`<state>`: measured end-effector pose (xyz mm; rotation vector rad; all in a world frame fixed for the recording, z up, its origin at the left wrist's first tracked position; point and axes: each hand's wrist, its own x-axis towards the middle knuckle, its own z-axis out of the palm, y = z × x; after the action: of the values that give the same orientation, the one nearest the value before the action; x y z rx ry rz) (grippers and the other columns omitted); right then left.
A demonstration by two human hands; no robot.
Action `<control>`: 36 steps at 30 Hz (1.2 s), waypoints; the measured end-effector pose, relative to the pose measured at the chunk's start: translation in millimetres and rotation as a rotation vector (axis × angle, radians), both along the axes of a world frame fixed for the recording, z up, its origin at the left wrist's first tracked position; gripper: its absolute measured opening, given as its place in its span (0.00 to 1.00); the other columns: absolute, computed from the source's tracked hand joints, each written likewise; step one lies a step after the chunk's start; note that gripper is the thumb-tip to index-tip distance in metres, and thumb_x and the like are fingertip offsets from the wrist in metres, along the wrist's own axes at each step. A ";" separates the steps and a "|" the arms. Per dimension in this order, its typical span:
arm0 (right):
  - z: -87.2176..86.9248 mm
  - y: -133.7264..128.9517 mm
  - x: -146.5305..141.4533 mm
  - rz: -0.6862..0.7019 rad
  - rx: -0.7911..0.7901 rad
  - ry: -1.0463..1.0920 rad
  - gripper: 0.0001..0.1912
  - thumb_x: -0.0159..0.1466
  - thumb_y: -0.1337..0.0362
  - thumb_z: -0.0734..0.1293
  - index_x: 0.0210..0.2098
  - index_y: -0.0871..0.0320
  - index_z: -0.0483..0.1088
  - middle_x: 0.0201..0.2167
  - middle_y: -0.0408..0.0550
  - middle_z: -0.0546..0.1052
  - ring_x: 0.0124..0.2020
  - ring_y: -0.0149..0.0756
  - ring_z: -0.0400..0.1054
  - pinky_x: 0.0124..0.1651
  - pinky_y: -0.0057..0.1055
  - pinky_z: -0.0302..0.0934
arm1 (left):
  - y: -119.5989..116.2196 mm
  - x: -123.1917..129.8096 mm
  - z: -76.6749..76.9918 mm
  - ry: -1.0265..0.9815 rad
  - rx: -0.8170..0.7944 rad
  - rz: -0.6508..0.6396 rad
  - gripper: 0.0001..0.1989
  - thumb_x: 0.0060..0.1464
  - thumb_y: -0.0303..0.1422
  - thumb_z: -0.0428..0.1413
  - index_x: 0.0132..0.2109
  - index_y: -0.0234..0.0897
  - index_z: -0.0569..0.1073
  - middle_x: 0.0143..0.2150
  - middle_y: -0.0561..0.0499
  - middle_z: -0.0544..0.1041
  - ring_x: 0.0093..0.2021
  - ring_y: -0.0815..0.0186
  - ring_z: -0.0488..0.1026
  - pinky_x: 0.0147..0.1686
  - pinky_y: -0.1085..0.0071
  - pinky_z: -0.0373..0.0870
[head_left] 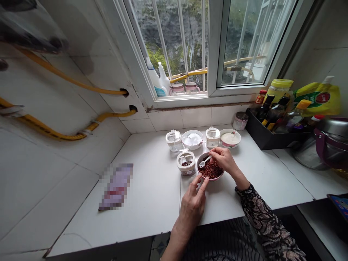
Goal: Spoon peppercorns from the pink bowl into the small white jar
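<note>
A pink-rimmed bowl of dark red peppercorn-like spice sits on the white counter. My right hand pinches a small white spoon, its scoop over the spice. At the near rim of the bowl, my left hand rests its spread fingertips, holding nothing. Just left of the bowl stands a clear jar with a cream rim, some of the same spice inside. Behind are a bowl of white powder, a bowl of pale grains and two clear jars.
A black box of bottles and a metal pot occupy the right side. A lidded jar stands near the wall. A blurred purple packet lies at the left. The counter's front edge is near my body.
</note>
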<state>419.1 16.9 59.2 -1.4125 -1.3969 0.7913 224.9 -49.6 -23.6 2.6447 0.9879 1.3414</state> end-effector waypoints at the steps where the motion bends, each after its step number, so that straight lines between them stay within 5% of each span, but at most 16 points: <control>1: -0.1 -0.1 -0.4 -0.001 0.003 -0.008 0.10 0.61 0.65 0.65 0.24 0.57 0.74 0.16 0.42 0.76 0.21 0.34 0.69 0.30 0.29 0.62 | 0.1 0.0 -0.4 0.001 -0.001 0.001 0.35 0.62 0.16 0.46 0.73 0.44 0.56 0.63 0.37 0.68 0.56 0.59 0.76 0.48 0.66 0.81; 16: -0.1 -0.4 -1.5 0.088 -0.075 0.110 0.08 0.57 0.62 0.66 0.24 0.57 0.74 0.15 0.41 0.75 0.18 0.32 0.65 0.25 0.27 0.58 | 0.2 1.4 -0.9 -0.018 0.021 0.003 0.36 0.62 0.16 0.46 0.73 0.43 0.56 0.63 0.38 0.68 0.55 0.60 0.76 0.48 0.67 0.81; 27: 2.6 -0.5 4.1 -0.006 -0.018 0.014 0.10 0.58 0.63 0.65 0.23 0.57 0.74 0.16 0.43 0.77 0.20 0.32 0.68 0.28 0.28 0.60 | 0.0 -0.1 -1.4 -0.007 -0.015 -0.001 0.36 0.62 0.17 0.46 0.73 0.45 0.55 0.64 0.39 0.69 0.56 0.58 0.76 0.48 0.65 0.81; 36: 3.3 4.5 9.1 0.021 -0.087 0.374 0.15 0.52 0.51 0.71 0.26 0.57 0.72 0.16 0.44 0.77 0.10 0.26 0.54 0.13 0.26 0.46 | -0.2 1.6 -1.8 -0.021 -0.005 0.007 0.36 0.61 0.15 0.46 0.73 0.43 0.57 0.63 0.38 0.68 0.58 0.58 0.75 0.51 0.66 0.80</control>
<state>428.3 21.4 62.5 -1.2382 -1.1001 1.0791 226.6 -49.8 -25.4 2.6212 0.9973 1.3631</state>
